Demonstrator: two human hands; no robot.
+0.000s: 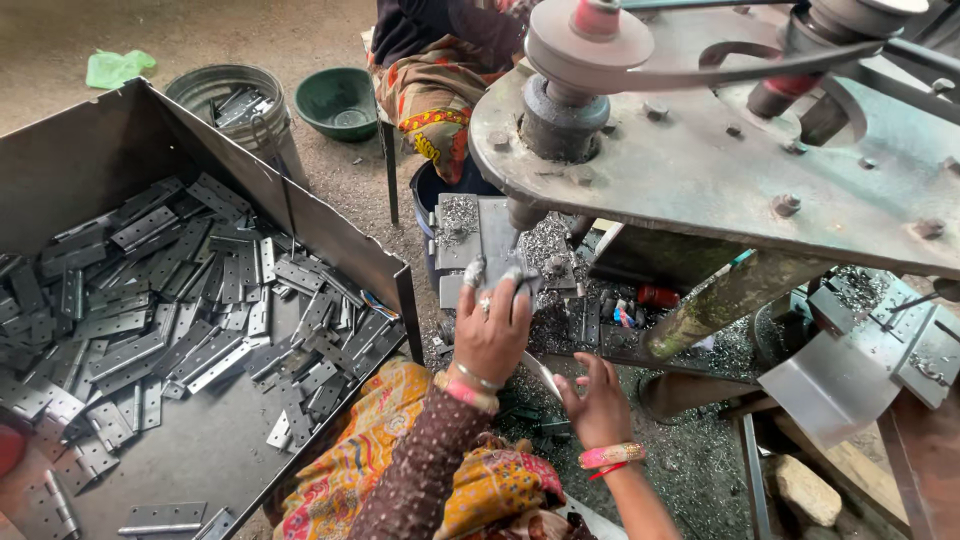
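Observation:
My left hand point(490, 335) reaches forward to the small work table point(470, 235) of a drill press. Its fingertips grip a grey metal hinge plate point(522, 284) right below the drill spindle point(522, 215). Rings and bangles show on that hand and wrist. My right hand point(598, 402) hangs lower and nearer to me with its fingers spread. Its thumb is beside a curved shiny metal bar point(541, 374); I cannot tell whether it touches. Metal shavings point(548, 245) lie heaped around the work table.
A big open metal bin point(330, 235) on the left holds several grey hinge plates point(170, 300). Beyond it stand a bucket point(240, 100) with more plates and a green bowl point(338, 102). Another person point(440, 70) sits across the machine. The heavy machine plate point(720, 170) with pulley point(588, 45) overhangs at right.

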